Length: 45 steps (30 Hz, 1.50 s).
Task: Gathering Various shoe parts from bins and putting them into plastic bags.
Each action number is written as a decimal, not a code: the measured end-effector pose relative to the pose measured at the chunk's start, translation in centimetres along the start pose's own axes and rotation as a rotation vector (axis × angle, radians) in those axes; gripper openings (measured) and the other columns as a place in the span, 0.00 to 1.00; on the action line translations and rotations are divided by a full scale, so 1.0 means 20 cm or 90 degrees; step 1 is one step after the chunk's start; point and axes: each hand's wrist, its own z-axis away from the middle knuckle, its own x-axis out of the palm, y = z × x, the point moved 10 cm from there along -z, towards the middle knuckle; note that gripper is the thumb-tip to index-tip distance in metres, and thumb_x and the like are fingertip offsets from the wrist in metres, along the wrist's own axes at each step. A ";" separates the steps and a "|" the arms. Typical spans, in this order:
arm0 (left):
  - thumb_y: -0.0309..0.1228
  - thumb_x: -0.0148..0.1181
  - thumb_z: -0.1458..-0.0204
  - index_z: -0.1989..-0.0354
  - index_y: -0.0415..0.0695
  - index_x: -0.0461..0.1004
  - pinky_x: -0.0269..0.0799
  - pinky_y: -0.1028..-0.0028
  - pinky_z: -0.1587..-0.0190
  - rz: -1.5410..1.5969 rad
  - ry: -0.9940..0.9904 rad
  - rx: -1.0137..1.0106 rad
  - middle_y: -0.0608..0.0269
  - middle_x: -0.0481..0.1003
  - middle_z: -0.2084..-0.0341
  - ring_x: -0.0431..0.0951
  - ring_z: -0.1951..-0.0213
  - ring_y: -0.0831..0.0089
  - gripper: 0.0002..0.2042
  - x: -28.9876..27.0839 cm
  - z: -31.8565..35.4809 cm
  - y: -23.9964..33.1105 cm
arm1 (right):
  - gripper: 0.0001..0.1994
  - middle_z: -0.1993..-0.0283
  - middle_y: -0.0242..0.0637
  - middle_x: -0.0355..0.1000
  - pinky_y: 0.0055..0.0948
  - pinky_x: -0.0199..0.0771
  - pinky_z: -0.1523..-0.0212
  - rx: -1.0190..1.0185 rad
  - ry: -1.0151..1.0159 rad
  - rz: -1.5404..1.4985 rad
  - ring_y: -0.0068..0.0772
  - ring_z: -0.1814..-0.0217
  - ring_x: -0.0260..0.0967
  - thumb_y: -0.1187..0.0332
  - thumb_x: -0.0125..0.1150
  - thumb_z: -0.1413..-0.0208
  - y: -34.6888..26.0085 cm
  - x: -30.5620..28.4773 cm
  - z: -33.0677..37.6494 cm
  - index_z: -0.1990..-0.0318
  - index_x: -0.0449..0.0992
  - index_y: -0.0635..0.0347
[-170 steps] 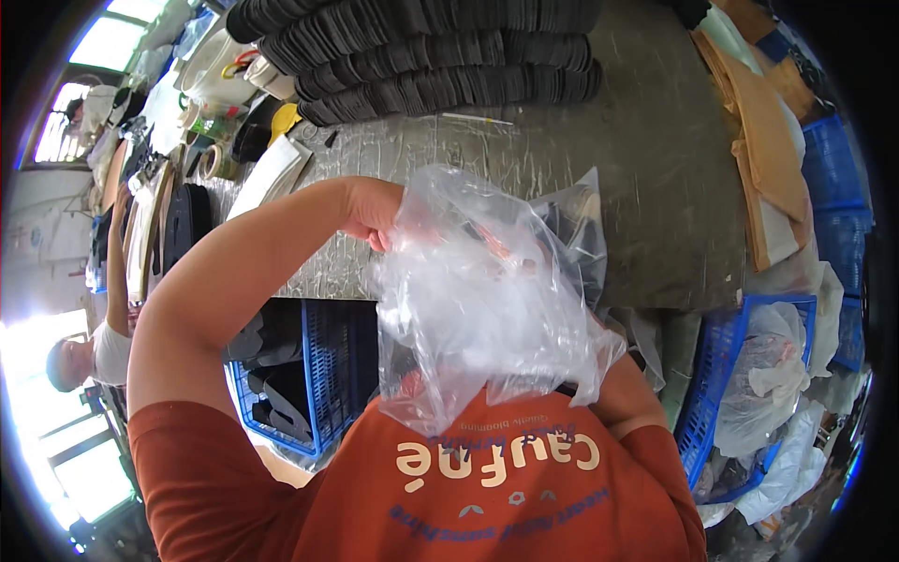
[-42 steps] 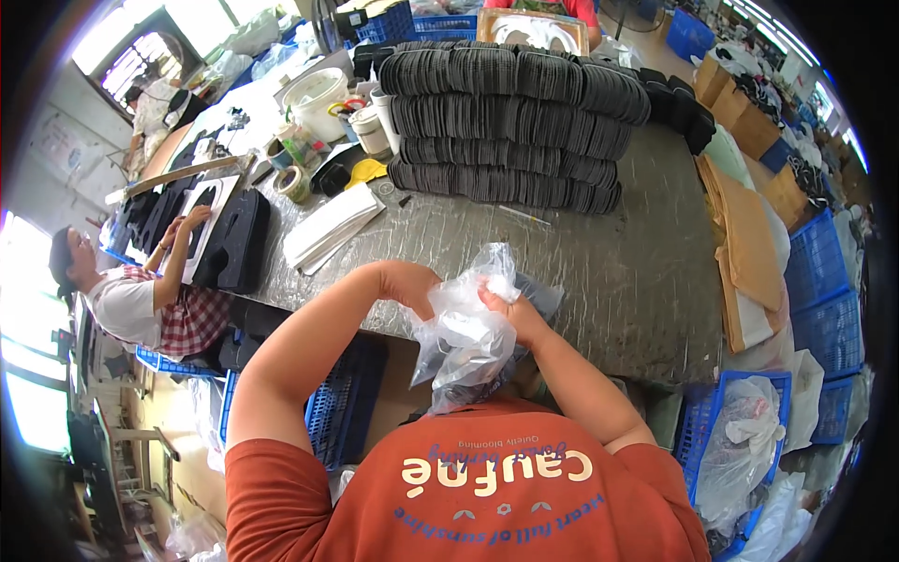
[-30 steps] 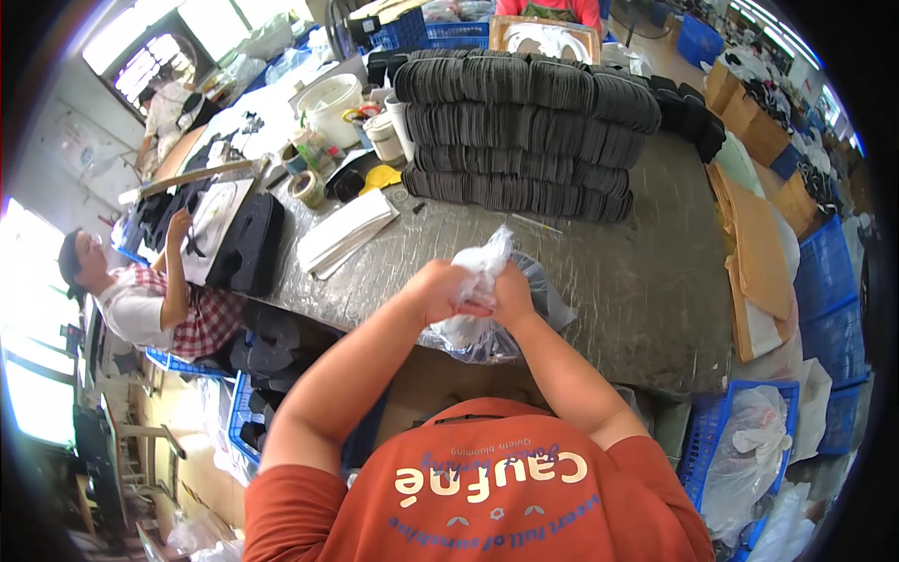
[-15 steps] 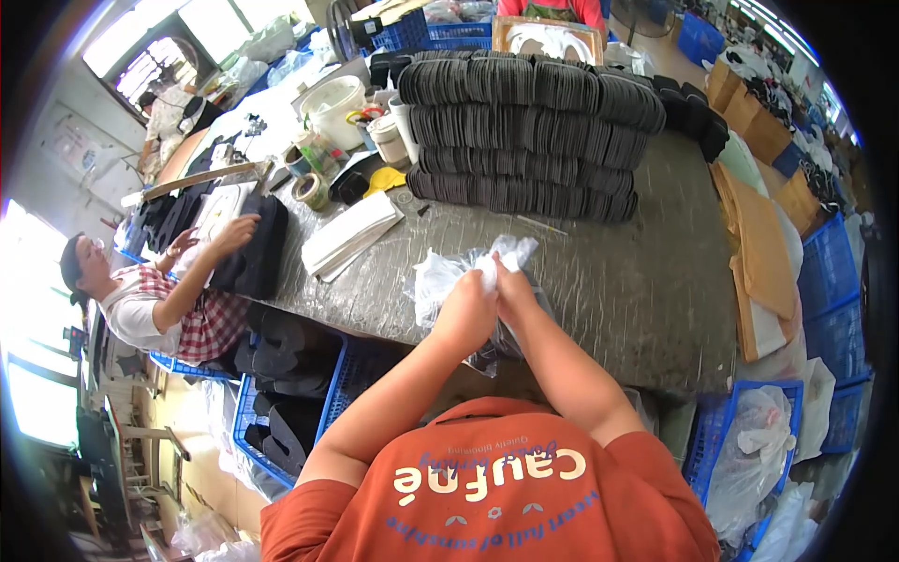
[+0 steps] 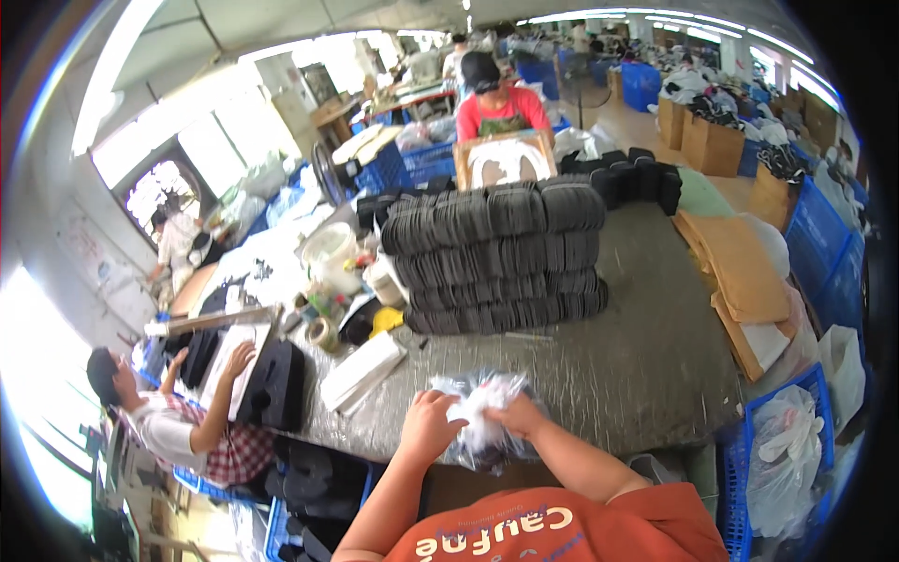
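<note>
A clear and whitish plastic bag (image 5: pixel 487 450) lies bunched up at the near edge of the dark table, its gathered part crumpled between my hands. My right hand (image 5: pixel 519 417) is closed on the gathered plastic from the right. On the other side, my left hand (image 5: pixel 429 423) is open at the bag's edge, thumb and fingers apart. What the bag holds is hard to make out. Beyond it stands a tall block of dark grey, thin flat pieces (image 5: pixel 496 253), piled in several rows. A folded white stack of sheets (image 5: pixel 363 373) lies to the left.
Left along the table are a white bucket (image 5: pixel 330 251), tape rolls (image 5: pixel 322 334) and a co-worker (image 5: pixel 178 412) beside black pads (image 5: pixel 272 386). Across the table another person (image 5: pixel 504 110) stands behind a framed screen (image 5: pixel 506 161). Brown paper sheets (image 5: pixel 735 267) and a blue crate (image 5: pixel 736 478) are at the right.
My hands have come apart: the left has let go of the bunched plastic and spread its fingers, while the right keeps hold. The view has tilted up, showing more of the room.
</note>
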 end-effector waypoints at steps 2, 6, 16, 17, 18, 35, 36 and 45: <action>0.33 0.67 0.68 0.54 0.36 0.67 0.62 0.68 0.50 0.112 -0.018 0.077 0.51 0.71 0.58 0.69 0.53 0.58 0.29 0.06 -0.04 -0.05 | 0.18 0.57 0.36 0.70 0.30 0.65 0.52 -0.161 -0.060 0.183 0.31 0.54 0.67 0.72 0.58 0.57 -0.19 0.10 0.05 0.55 0.70 0.57; 0.34 0.68 0.69 0.51 0.36 0.66 0.63 0.70 0.51 0.184 -0.132 0.031 0.49 0.71 0.58 0.71 0.53 0.59 0.32 0.22 -0.07 -0.08 | 0.17 0.54 0.38 0.69 0.32 0.61 0.48 -0.284 -0.073 0.311 0.36 0.50 0.65 0.65 0.59 0.55 -0.26 0.14 0.09 0.55 0.71 0.55; 0.30 0.59 0.68 0.66 0.38 0.73 0.69 0.68 0.65 0.264 0.018 -0.062 0.48 0.74 0.74 0.75 0.69 0.57 0.17 0.46 -0.14 -0.29 | 0.16 0.62 0.45 0.72 0.34 0.67 0.56 -0.150 0.023 0.276 0.44 0.56 0.69 0.72 0.55 0.60 -0.13 0.04 -0.05 0.59 0.71 0.59; 0.31 0.59 0.68 0.68 0.38 0.73 0.69 0.67 0.67 0.236 0.008 -0.088 0.47 0.73 0.76 0.75 0.70 0.56 0.16 0.47 -0.15 -0.30 | 0.16 0.61 0.45 0.72 0.34 0.66 0.55 -0.141 0.018 0.292 0.44 0.56 0.69 0.72 0.55 0.60 -0.12 0.04 -0.05 0.59 0.71 0.59; 0.31 0.59 0.68 0.68 0.38 0.73 0.69 0.67 0.67 0.240 0.006 -0.086 0.47 0.73 0.76 0.75 0.70 0.56 0.16 0.48 -0.15 -0.30 | 0.15 0.62 0.47 0.71 0.35 0.67 0.56 -0.120 0.033 0.324 0.46 0.57 0.69 0.72 0.54 0.60 -0.10 0.04 -0.06 0.60 0.72 0.59; 0.33 0.60 0.64 0.72 0.36 0.70 0.66 0.72 0.73 0.435 -0.098 -0.115 0.58 0.71 0.84 0.70 0.78 0.72 0.14 0.70 -0.12 -0.42 | 0.10 0.68 0.47 0.70 0.40 0.67 0.63 -0.231 0.155 0.459 0.49 0.63 0.68 0.68 0.55 0.59 -0.13 0.01 -0.01 0.66 0.72 0.58; 0.32 0.60 0.64 0.72 0.36 0.70 0.66 0.72 0.74 0.391 -0.069 -0.073 0.60 0.70 0.84 0.69 0.78 0.74 0.13 0.58 -0.13 -0.29 | 0.08 0.68 0.45 0.71 0.40 0.67 0.64 -0.144 0.192 0.494 0.47 0.64 0.69 0.65 0.53 0.56 -0.11 -0.03 0.00 0.68 0.71 0.57; 0.29 0.61 0.59 0.66 0.38 0.72 0.70 0.73 0.68 0.538 -0.006 0.102 0.62 0.74 0.76 0.75 0.70 0.75 0.11 0.73 -0.16 -0.41 | 0.24 0.65 0.50 0.68 0.40 0.67 0.64 -0.106 0.155 0.403 0.50 0.66 0.68 0.60 0.62 0.64 -0.21 0.10 0.13 0.56 0.68 0.59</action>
